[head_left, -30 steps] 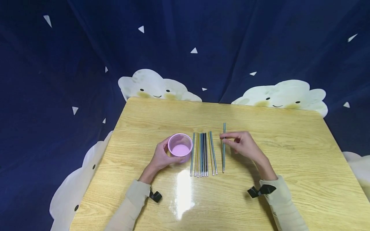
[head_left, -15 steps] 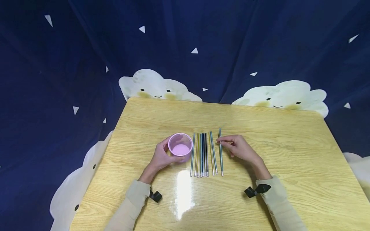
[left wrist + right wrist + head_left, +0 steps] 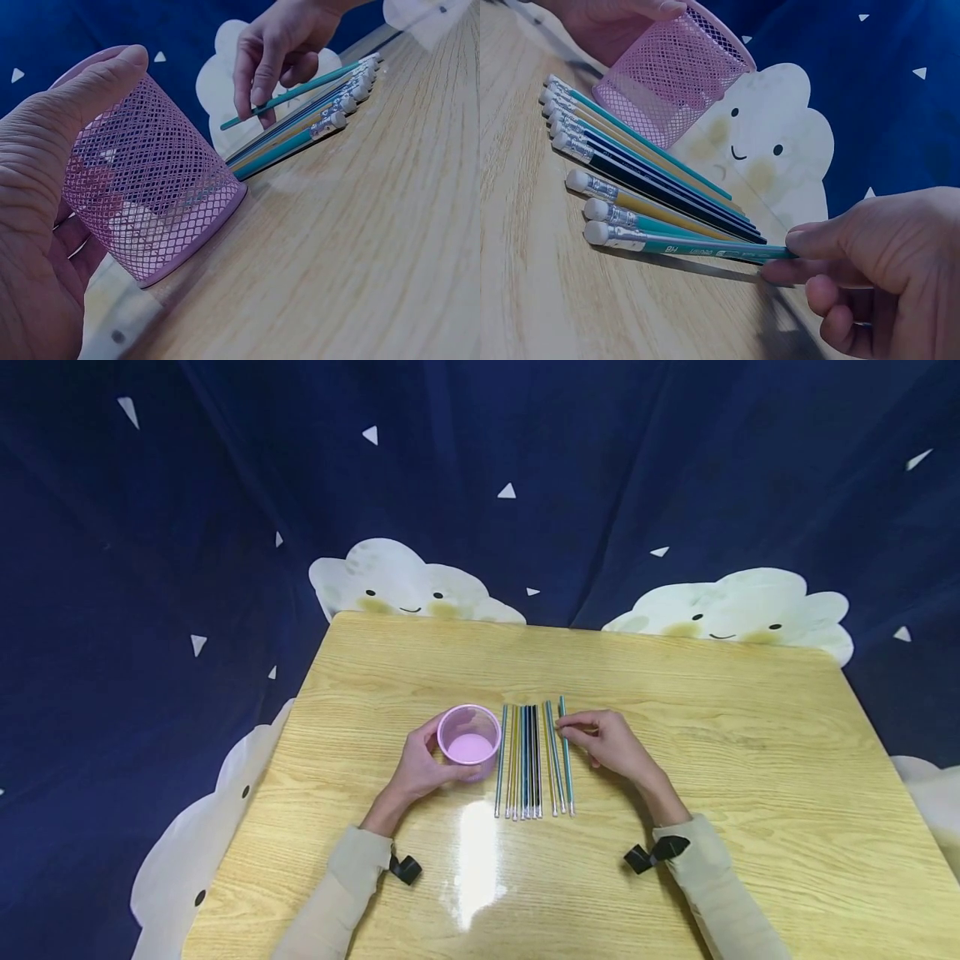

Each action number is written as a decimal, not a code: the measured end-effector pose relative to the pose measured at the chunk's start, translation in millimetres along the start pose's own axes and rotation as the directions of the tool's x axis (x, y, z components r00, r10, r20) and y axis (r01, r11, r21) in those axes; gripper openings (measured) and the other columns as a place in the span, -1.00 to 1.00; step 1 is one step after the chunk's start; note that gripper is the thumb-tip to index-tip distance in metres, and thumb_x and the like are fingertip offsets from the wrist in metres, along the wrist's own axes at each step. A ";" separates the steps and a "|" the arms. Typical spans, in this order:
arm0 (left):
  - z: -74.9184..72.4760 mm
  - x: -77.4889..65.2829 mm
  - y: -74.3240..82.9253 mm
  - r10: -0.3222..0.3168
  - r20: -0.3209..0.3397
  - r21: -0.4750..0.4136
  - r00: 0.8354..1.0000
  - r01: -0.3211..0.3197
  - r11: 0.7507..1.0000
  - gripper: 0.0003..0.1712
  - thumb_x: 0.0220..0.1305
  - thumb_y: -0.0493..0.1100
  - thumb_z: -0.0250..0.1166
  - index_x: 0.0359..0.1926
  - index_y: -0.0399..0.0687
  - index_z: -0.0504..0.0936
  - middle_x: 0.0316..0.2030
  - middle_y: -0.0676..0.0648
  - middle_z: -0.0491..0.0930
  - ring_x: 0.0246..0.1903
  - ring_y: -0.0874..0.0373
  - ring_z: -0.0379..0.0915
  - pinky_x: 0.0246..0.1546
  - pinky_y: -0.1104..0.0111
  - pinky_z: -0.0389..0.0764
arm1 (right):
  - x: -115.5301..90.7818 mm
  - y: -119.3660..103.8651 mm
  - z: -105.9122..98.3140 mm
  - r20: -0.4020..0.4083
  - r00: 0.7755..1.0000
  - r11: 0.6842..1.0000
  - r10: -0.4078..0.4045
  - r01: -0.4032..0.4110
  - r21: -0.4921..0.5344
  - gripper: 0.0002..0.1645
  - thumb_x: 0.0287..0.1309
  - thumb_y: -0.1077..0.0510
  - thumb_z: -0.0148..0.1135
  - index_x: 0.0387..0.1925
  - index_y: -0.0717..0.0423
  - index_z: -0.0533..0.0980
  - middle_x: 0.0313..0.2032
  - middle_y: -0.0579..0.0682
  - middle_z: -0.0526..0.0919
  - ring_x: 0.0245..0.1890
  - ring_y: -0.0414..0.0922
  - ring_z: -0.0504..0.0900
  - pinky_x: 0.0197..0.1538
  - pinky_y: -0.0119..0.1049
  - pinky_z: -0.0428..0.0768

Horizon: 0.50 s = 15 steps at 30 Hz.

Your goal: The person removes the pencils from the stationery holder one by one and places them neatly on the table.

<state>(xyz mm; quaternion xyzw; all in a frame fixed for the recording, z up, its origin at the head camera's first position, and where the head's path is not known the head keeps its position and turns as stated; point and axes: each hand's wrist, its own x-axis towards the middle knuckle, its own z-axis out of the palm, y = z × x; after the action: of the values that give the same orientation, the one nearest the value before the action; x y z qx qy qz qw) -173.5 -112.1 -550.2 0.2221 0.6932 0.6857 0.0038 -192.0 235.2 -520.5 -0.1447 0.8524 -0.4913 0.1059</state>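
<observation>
My left hand [image 3: 423, 764] grips a pink mesh pen cup [image 3: 150, 172], thumb on the near side and fingers behind it; the cup stands upright on the table and looks empty inside. Between thumb and fingers, my right hand [image 3: 611, 743] pinches a green pencil [image 3: 682, 246] with a white eraser end pointing toward me. That pencil lies at the right end of a row of pencils [image 3: 531, 760] in green, yellow and black, side by side with erasers at the near end. In the right wrist view its far end is hidden by my fingers.
The row lies just right of the cup on a light wooden table [image 3: 712, 735]. Behind the table hangs a dark blue curtain [image 3: 450, 460] with white clouds and triangles. Each wrist wears a black strap-mounted camera [image 3: 405, 869].
My right hand has moved left with the green pencil, bringing it from apart on the right to close beside the row. The left hand and cup have stayed in place.
</observation>
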 end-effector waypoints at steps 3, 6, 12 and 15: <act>0.1 -0.2 0.1 0.001 -0.001 0.004 1.000 -0.001 1.000 0.06 -0.26 -0.44 0.70 0.38 -0.30 0.49 0.26 -0.34 0.59 0.24 -0.34 0.49 0.32 -0.14 0.52 | 0.8 -0.6 0.6 -0.006 1.000 1.000 0.006 -0.006 -0.012 -0.70 0.44 0.19 0.28 0.10 0.23 0.69 -0.05 0.17 0.80 -0.80 -0.07 0.43 -0.75 -0.39 0.42; 0.5 0.0 -0.4 0.005 -0.001 0.000 1.000 -0.005 1.000 0.06 -0.27 -0.44 0.71 0.38 -0.30 0.49 0.26 -0.34 0.59 0.24 -0.34 0.49 0.32 -0.17 0.51 | 0.5 -3.1 0.5 -0.004 1.000 0.999 0.005 -0.005 -0.035 -0.69 0.46 0.21 0.25 0.12 0.23 0.68 -0.04 0.18 0.79 -0.80 -0.04 0.45 -0.75 -0.39 0.42; 0.9 0.3 -1.3 0.005 -0.002 -0.002 1.000 -0.005 1.000 0.05 -0.26 -0.45 0.70 0.38 -0.31 0.49 0.26 -0.34 0.59 0.24 -0.36 0.49 0.31 -0.17 0.51 | -3.8 -9.6 0.4 -0.023 1.000 0.995 0.016 -0.018 -0.094 -0.72 0.46 0.19 0.26 0.08 0.18 0.72 -0.05 0.14 0.80 -0.82 -0.09 0.42 -0.76 -0.38 0.37; 0.3 -0.3 -1.3 -0.006 -0.001 0.011 1.000 0.006 1.000 0.05 -0.26 -0.43 0.70 0.38 -0.28 0.49 0.26 -0.33 0.59 0.25 -0.33 0.49 0.33 -0.11 0.52 | -6.8 -12.2 1.2 -0.029 0.999 0.994 0.027 -0.030 -0.109 -0.73 0.46 0.17 0.27 0.07 0.13 0.73 -0.04 0.11 0.79 -0.82 -0.15 0.42 -0.75 -0.38 0.37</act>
<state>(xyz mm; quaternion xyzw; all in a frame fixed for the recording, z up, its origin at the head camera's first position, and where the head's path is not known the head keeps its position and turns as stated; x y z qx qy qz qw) -173.5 -111.8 -551.5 0.2197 0.6976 0.6820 0.0041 -183.5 230.8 -510.2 -0.1316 0.8813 -0.4442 0.0931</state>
